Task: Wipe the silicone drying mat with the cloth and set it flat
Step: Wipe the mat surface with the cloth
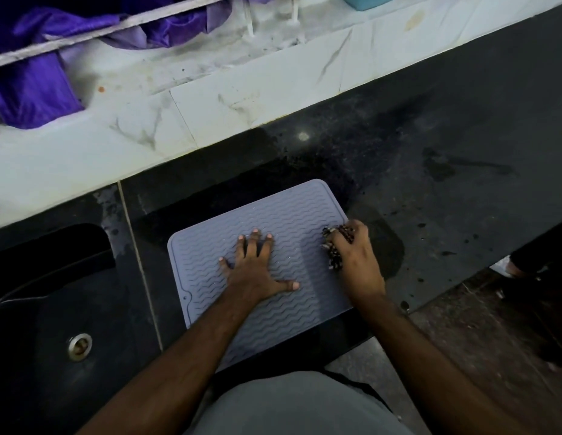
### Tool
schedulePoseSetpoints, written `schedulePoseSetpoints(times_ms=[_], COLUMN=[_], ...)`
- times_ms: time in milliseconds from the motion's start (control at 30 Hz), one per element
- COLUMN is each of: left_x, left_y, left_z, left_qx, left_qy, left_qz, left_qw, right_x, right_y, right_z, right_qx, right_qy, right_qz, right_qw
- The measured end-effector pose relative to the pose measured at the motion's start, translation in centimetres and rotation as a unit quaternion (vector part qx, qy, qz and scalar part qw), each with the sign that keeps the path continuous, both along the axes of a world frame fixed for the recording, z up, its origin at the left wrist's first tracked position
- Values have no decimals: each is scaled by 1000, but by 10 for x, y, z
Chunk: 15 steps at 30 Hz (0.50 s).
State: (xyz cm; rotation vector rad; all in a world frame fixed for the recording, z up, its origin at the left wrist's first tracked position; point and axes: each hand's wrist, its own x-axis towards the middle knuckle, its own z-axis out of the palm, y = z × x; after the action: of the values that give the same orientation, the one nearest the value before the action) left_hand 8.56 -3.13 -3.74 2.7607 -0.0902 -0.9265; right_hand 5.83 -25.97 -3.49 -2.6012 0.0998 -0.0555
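A grey-lilac silicone drying mat (282,211) with a wavy ridge pattern lies flat on the black stone counter (446,171), its near edge reaching the counter's front. My left hand (257,265) presses on the middle of the mat with fingers spread straight. At the mat's right edge, my right hand (355,262) grips a small dark patterned cloth (334,257), bunched under the fingers and touching the mat.
A dark sink (28,309) with a metal drain (80,346) lies left of the mat. A white tiled ledge (242,89) runs behind the counter, with purple fabric (31,86) at the back left. Wet spots mark the counter to the right. The floor (461,340) shows at lower right.
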Motion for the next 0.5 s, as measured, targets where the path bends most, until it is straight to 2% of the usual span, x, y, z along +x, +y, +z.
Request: schedulePoseSetpoints(times_ms=[133,267,433,500], left_x=[1,1,2,2], left_y=[-1,-1,-2,-3], left_z=[1,3,4,3], left_qx=[4,2,4,6], left_qy=[7,8,11,11], left_qz=[-3,0,-2,-1], left_qw=[1000,1000,1000,1000], right_x=[-12,-3,5,0], right_y=[9,5,16,30], right_z=[-6,-13,-5,-1], right_qx=[19,-48,-63,-73], right_qy=[-15,21,79,72], right_qz=[-4,-42,-17,-26], right_qw=[1000,998,995,994])
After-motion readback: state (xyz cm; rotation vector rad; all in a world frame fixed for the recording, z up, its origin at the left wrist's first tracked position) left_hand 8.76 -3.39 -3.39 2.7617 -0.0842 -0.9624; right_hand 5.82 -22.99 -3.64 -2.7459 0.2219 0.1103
